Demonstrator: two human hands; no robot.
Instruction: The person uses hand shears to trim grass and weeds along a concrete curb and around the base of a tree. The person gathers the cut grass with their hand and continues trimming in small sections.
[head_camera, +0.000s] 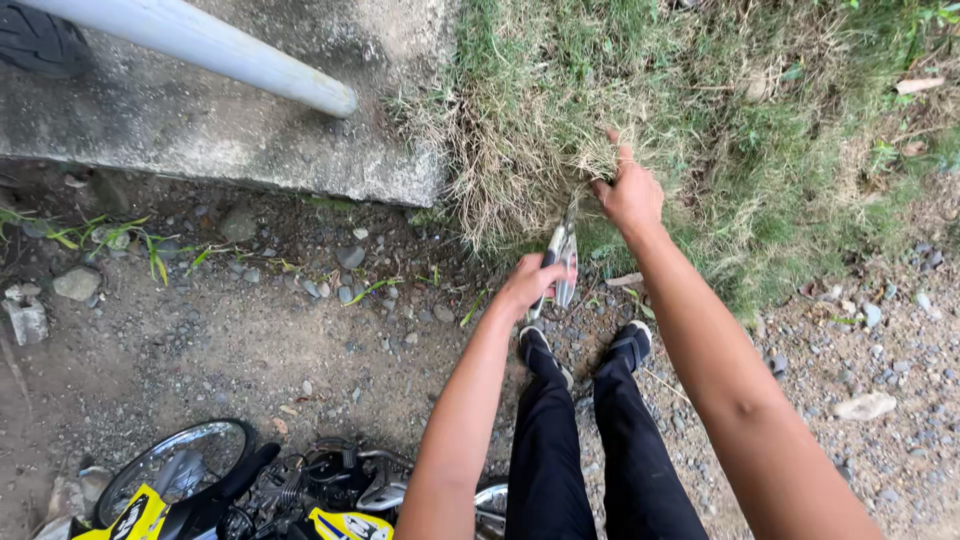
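**Shears at the edge of a grass bank**

The left hand (527, 284) is clenched around the handles of a pair of metal shears (562, 256), whose blades point up toward the dry fringe of a grass bank (700, 150). The right hand (630, 195) is further forward, its fingers pinched on a tuft of dry grass (585, 170) just above the blade tips; the blades meet the tuft's lower end (whether they are cutting into it cannot be told).

Below the hands stand the person's two legs in black trousers (590, 450) and dark shoes with white soles (585, 352), on gravelly dirt (250, 340) strewn with small stones.

To the left of the grass lies a concrete slab (230, 130), with a pale grey pipe (210, 45) slanting across it and a dark tyre (35, 40) in the top-left corner. In the bottom-left corner sits a motorcycle (250, 490) with a spoked wheel and yellow body panels bearing dark lettering. A few green weeds (120, 240) trail along the foot of the slab.
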